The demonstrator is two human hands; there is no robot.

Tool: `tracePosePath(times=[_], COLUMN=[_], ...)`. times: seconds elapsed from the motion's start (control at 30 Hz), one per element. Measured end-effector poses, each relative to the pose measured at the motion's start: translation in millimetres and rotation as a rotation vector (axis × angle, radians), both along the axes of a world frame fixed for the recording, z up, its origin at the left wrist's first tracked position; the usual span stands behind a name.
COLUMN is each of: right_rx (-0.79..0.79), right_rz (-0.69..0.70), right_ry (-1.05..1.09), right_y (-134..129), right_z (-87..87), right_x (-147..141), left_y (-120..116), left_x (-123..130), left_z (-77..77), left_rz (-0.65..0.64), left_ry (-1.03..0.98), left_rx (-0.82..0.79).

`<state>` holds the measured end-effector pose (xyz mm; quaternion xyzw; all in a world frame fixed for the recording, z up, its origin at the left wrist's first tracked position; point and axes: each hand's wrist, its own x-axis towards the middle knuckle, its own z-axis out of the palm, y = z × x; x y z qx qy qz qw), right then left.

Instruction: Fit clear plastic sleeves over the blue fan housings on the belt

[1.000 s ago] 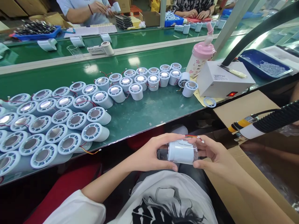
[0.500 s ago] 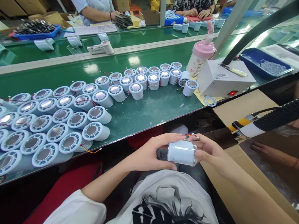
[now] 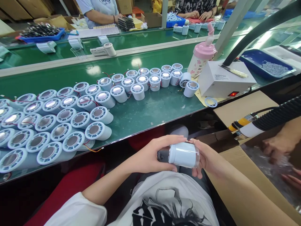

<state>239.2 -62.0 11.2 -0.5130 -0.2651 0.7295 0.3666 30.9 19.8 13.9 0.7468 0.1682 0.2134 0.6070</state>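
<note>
Over my lap, my left hand (image 3: 162,153) is wrapped round a light-blue cylinder (image 3: 183,154), lying on its side. A clear plastic sleeve shows round its right end, and a black part (image 3: 162,156) sticks out at its left end, within my left palm. My right hand (image 3: 204,157) is closed about the clear right end, its fingers curled below and its thumb side near the upper edge. The wire there is mostly hidden by my fingers. On the bench to the left stand many similar light-blue cylinders (image 3: 95,130) with round metal discs on top and thin red wires.
A white box with a lit red switch (image 3: 227,78) stands beside a pink-lidded cup (image 3: 202,56). A blue ring (image 3: 211,102) lies in front. At right are a blue tray (image 3: 265,62), a black hose (image 3: 279,117) and a cardboard box (image 3: 244,175) with another person's hands. Co-workers sit across the bench.
My right hand has shifted round the cylinder's right end, its fingers now lower; the wire and connector that showed above are mostly covered. Another person's hands have moved in the box at right.
</note>
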Motion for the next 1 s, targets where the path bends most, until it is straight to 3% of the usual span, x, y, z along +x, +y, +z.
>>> tracePosePath(times=[0.4,0.53,0.6,0.67,0.77,0.87,0.93,1.0], right_rx=[-0.262,-0.256,-0.139,0.078,0.583,1.039,1.184,1.209], right_rz=[0.212,0.289,0.304,0.261,0.152,0.179,0.193,0.158], right_ry=[0.187,0.168,0.07,-0.122,-0.471,-0.644,-0.648,-0.647], right_y=[-29.3,-42.3,-49.4,-57.2,-69.0,-76.4,-76.8,-74.3], right_z=[18.6,19.3,15.8,11.4,4.4,-2.5,-5.3,-5.8], right_x=[-2.9,-1.2,3.0,9.1,19.4,27.5,30.4,31.1], left_y=[-47.8,-67.4,-75.8,-82.5,-88.1,-87.7,-84.0,-77.9], left_x=[-4.6,-3.4,-1.5,0.8,4.6,7.7,9.0,9.8], left_z=[4.7,11.6,16.4,20.7,24.5,24.7,23.3,21.5], left_rz=[0.062,0.113,0.145,0.171,0.171,0.13,0.101,0.069], left_ry=[-0.077,-0.052,-0.011,0.028,0.035,0.033,0.051,0.056], left_rx=[0.034,0.013,-0.046,-0.134,-0.28,-0.379,-0.413,-0.465])
